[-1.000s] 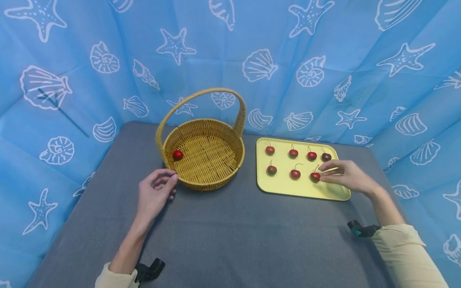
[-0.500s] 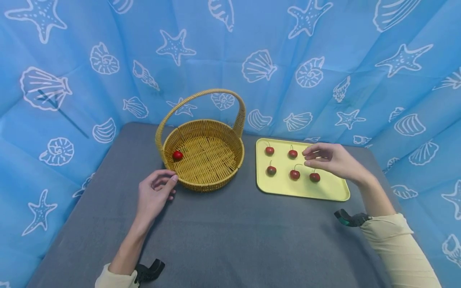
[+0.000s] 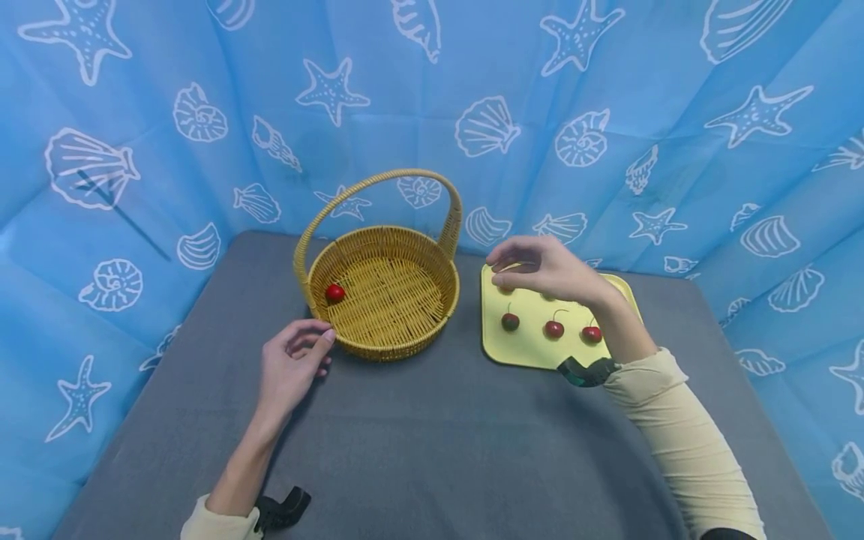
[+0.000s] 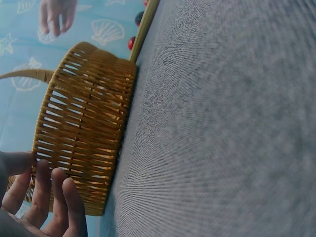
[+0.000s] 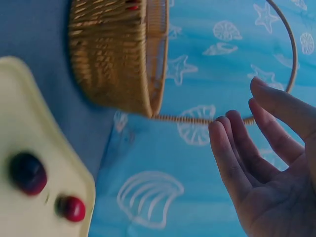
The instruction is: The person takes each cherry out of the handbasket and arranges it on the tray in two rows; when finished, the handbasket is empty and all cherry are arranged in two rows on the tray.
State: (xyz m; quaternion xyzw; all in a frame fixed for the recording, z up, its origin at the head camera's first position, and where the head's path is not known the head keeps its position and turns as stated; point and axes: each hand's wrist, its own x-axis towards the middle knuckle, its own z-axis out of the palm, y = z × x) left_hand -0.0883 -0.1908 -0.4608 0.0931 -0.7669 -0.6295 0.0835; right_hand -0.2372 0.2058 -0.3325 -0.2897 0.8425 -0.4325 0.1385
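A round wicker basket [image 3: 391, 349] with a tall arched handle stands at the back, left of centre, with one red cherry [image 3: 334, 293] in it. My left hand [image 3: 292, 364] holds the basket's near-left rim between thumb and fingers. Over the back left of a pale yellow tray [image 3: 526, 358] hovers my right hand [image 3: 550, 270]. In the right wrist view its fingers [image 5: 234, 170] are spread and slightly bent, nothing between them. Stemmed dark-red cherries [image 3: 554, 329] show in the tray's front row. My right hand and forearm largely cover the back row.
A grey cloth [image 3: 432, 450] covers the table. Behind it hangs a blue curtain [image 3: 405, 90] printed with shells and starfish. The basket's handle [image 3: 378, 178] arches high above its bowl. A narrow strip of cloth separates the basket from the tray.
My right hand has moved left from the tray's right side, away from the front-row cherry it was at, which is still on the tray. My left hand stays at the basket rim.
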